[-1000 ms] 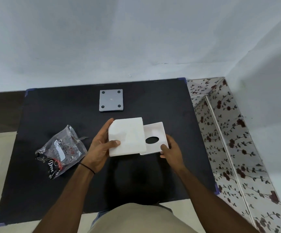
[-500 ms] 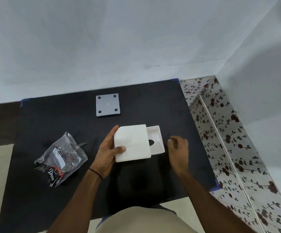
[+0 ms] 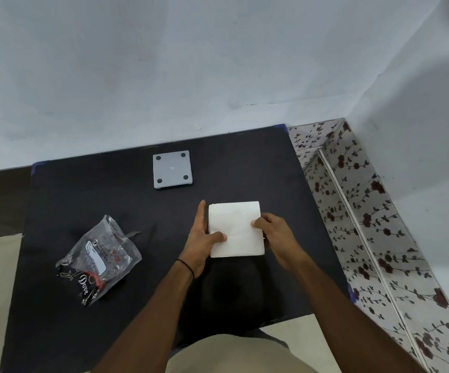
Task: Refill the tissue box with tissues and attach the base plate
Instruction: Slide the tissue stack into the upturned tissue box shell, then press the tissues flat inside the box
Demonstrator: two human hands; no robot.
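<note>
A white stack of tissues (image 3: 235,228) lies flat in the middle of the black mat (image 3: 83,200). It covers the white tissue box, which is almost fully hidden beneath it. My left hand (image 3: 204,238) holds the stack's left edge, thumb on top and fingers along the side. On the right edge, my right hand (image 3: 274,232) grips the stack with its thumb on top. The grey square base plate (image 3: 172,169), with a dark dot at each corner, lies apart on the mat behind the stack.
An opened clear plastic wrapper (image 3: 99,259) with black print lies on the mat to the left. A pale wall (image 3: 218,63) runs behind the mat. A floral-patterned ledge (image 3: 358,211) borders the mat's right side.
The tissue stack has shifted right and now covers the box with the oval hole. My right hand let go of the box, lifted away, then came back onto the stack's right edge.
</note>
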